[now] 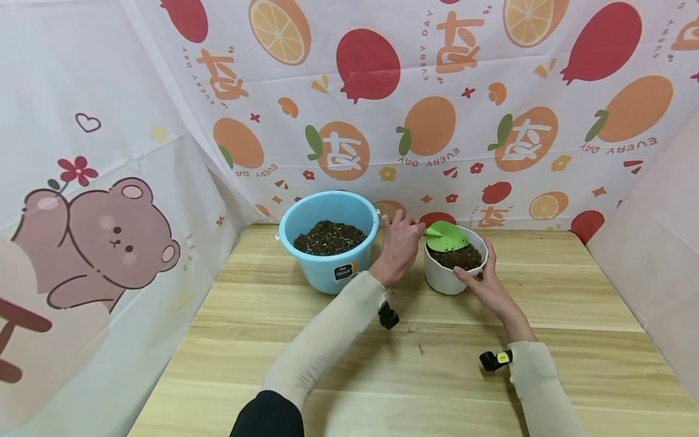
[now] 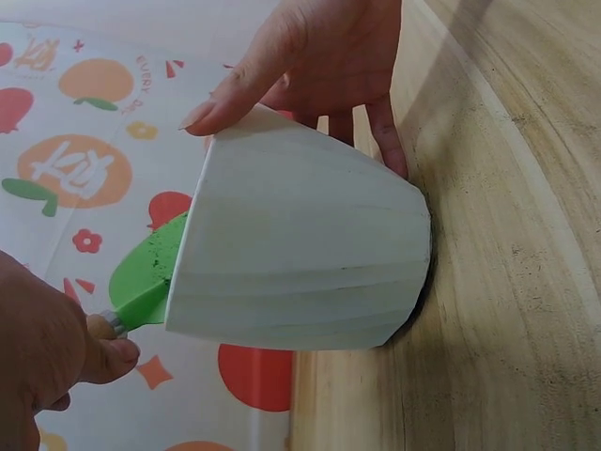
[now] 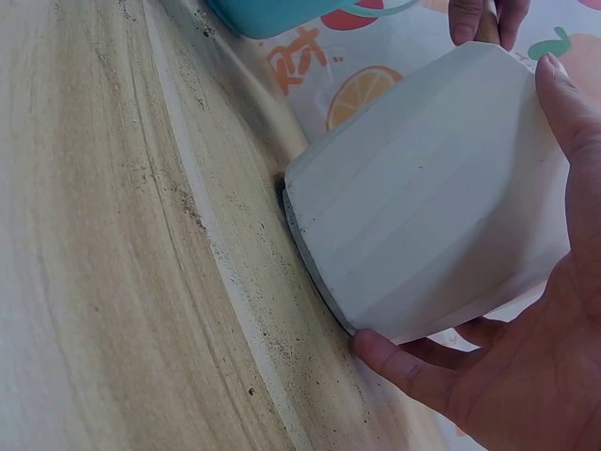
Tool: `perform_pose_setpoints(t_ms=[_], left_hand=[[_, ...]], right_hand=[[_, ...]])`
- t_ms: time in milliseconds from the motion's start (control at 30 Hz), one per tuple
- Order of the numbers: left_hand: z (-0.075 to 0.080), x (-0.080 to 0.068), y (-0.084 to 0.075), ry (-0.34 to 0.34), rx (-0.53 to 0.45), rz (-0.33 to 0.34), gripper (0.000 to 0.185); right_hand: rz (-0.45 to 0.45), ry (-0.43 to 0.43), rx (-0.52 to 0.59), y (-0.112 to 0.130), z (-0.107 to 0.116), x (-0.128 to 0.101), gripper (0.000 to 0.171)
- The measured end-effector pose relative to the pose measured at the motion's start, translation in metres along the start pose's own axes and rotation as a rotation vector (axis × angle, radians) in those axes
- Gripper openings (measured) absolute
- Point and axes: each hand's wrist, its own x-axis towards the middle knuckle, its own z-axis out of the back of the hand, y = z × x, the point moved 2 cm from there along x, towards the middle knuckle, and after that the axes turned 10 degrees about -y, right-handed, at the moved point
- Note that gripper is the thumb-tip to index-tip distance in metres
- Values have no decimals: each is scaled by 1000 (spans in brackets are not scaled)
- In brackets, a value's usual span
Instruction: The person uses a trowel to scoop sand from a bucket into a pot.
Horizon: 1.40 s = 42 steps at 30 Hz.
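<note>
My left hand (image 1: 401, 243) grips the wooden handle (image 3: 487, 21) of a small trowel with a green blade (image 1: 445, 235). The blade lies tilted at the mouth of a white faceted pot (image 1: 449, 281), over dark soil (image 1: 461, 257), with crumbs stuck to it. In the left wrist view the pot wall (image 2: 291, 235) hides the blade's lower part. My right hand (image 1: 485, 280) holds the pot from its right side. Its thumb is at the rim and its other fingers spread along the wall down to the base, as the right wrist view shows.
A light blue bucket (image 1: 322, 276) with dark soil (image 1: 330, 238) in it stands left of the pot. Both stand near the back of the wooden table (image 1: 415, 388), before a fruit-patterned cloth (image 1: 382, 133). Soil crumbs (image 3: 192, 211) are scattered on the tabletop beside the pot.
</note>
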Motion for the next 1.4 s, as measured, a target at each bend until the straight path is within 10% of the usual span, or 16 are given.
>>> perform_pose_setpoints(t_ms=[1400], left_hand=[[16, 6, 6, -47, -89, 16, 38]], right_hand=[[12, 1, 12, 3, -3, -1, 95]])
